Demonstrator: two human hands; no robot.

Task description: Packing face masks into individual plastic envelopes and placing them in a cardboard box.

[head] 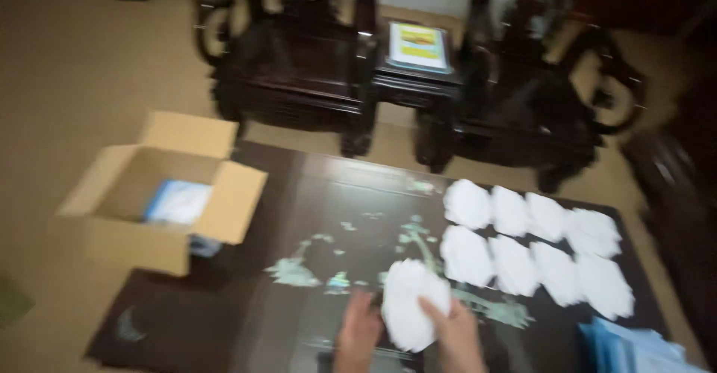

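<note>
Hands rise from the bottom edge of the frame: the left hand (357,336) and right hand (457,336) together clasp a white paper stack (409,302), fingers curled on its sides. The stack's long axis runs near upright, tilted slightly right. Eight white piles (534,250) lie in two rows on the dark table (299,328). At left, an open cardboard box (142,201) holds a pale blue packet (179,201).
</note>
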